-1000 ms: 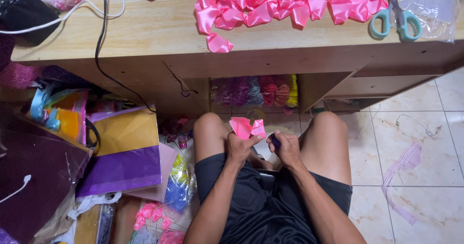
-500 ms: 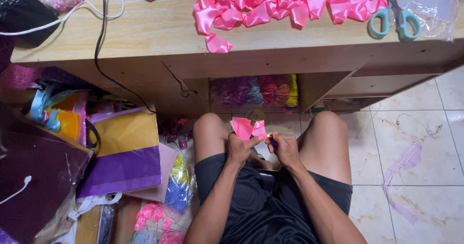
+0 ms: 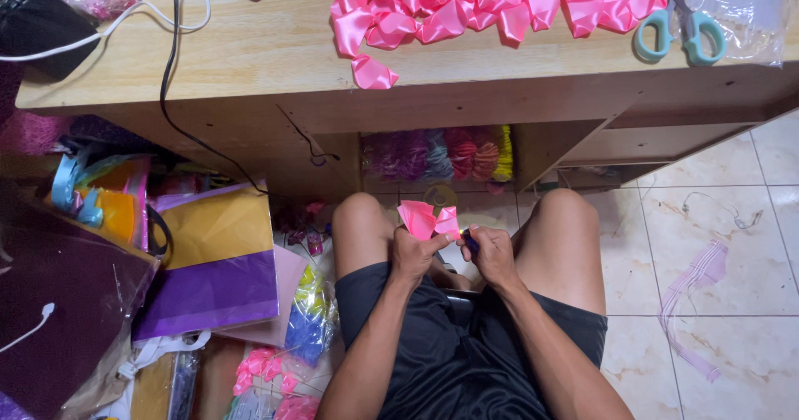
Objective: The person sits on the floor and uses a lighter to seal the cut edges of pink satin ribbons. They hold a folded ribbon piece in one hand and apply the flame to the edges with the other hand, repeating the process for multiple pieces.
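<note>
I sit on the floor with my knees apart in front of a low wooden table (image 3: 250, 62). My left hand (image 3: 414, 252) pinches a folded piece of pink ribbon (image 3: 426, 218) between my knees. My right hand (image 3: 491, 252) grips a small dark lighter (image 3: 468, 238) whose tip touches the ribbon's right edge, where a small bright glow shows. On the table top lies a heap of folded pink ribbon pieces (image 3: 491, 4), and one piece (image 3: 372, 73) sits alone near the table's front edge.
Teal-handled scissors (image 3: 678, 29) lie on a clear plastic bag at the table's right end. Black and white cables (image 3: 171, 45) run across its left side. Coloured paper sheets (image 3: 216, 262) and bags crowd the floor to my left. Ribbon scraps (image 3: 695, 283) lie on tiles at right.
</note>
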